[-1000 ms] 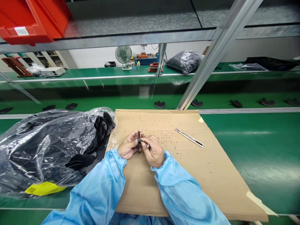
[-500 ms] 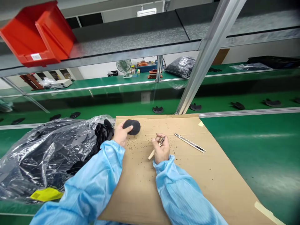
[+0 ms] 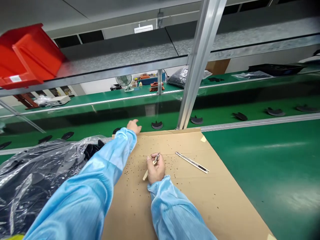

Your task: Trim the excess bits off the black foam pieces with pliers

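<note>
While the right hand [image 3: 156,169] is gripping a small pale-handled tool [image 3: 145,175] over a crumb-flecked cardboard sheet [image 3: 180,206], the empty left hand [image 3: 133,126] is stretching past its far edge, near black pieces [image 3: 157,125] on the green counter [image 3: 250,166].

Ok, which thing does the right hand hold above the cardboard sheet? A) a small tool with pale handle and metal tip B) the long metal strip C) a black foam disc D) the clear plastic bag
A: the right hand grips the small tool, its pale handle sticking out below the fingers and its metal tip above them.
</note>
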### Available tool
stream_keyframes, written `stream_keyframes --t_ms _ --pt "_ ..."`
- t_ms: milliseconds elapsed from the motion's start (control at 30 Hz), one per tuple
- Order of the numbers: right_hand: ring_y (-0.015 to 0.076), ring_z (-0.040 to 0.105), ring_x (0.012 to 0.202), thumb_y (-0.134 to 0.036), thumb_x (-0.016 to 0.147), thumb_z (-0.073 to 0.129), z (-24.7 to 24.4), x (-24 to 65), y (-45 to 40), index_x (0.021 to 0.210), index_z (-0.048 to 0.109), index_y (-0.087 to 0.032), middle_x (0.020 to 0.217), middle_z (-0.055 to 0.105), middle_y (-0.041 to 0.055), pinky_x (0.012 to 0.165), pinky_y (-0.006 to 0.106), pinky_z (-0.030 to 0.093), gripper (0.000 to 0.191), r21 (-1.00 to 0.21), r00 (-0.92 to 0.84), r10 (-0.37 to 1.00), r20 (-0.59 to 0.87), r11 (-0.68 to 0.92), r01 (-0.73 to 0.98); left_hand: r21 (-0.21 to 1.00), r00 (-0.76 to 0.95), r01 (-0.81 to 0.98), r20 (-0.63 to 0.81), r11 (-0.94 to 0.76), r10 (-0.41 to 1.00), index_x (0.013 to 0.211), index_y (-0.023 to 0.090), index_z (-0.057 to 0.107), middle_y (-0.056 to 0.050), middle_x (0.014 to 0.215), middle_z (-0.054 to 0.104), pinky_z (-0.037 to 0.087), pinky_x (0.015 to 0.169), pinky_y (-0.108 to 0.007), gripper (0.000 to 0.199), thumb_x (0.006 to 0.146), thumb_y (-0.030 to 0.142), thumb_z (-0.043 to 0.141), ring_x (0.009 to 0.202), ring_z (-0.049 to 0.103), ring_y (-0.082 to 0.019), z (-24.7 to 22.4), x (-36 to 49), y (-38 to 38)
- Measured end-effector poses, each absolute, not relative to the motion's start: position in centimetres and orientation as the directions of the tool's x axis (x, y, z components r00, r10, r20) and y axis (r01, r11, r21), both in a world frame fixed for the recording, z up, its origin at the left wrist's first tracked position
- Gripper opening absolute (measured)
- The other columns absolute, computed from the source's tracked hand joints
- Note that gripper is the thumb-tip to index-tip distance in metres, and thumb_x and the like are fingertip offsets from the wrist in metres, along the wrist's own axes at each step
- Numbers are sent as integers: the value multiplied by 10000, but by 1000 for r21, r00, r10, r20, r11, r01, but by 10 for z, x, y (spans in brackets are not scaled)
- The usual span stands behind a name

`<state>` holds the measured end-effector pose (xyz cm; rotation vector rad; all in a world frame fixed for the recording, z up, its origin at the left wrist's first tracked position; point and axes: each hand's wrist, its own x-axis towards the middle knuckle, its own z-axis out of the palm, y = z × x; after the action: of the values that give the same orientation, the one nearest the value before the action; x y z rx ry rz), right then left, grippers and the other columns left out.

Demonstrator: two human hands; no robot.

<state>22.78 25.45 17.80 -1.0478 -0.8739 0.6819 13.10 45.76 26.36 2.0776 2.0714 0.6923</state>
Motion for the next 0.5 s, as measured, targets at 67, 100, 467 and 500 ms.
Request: stream_keyframes --t_ms 67,100,467,500 --pt "132 450 603 -437 789 606 178 229 256 838 505 -178 691 461 -33 617 257 365 283 -935 529 812 247 342 -90 413 28 905 187 -104 982 1295 197 556 -131 1336 468 318 1080 -286 514 802 321 629 1237 464 -239 247 166 465" --pt "130 447 590 -450 790 606 177 229 257 833 500 -178 688 465 -33 602 255 362 295 -938 544 808 227 332 -101 422 52 899 164 -118 985 1275 216 573 -124 1345 459 319 1077 -288 501 793 332 641 1235 465 -238 240 182 470" --pt "164 490 643 -463 808 585 163 232 268 845 524 -180 699 509 -4 633 261 393 292 -942 571 787 235 330 -68 760 3 639 151 -118 989 993 142 698 -177 1198 534 307 1038 -401 300 705 226 715 1174 463 -309 206 242 503" --pt "166 491 643 -475 813 586 162 232 269 851 520 -183 697 503 -4 632 263 396 302 -942 561 794 234 328 -71 808 -17 572 181 -139 983 953 122 700 -187 1189 526 322 1021 -377 246 721 205 699 1147 480 -297 207 242 500"
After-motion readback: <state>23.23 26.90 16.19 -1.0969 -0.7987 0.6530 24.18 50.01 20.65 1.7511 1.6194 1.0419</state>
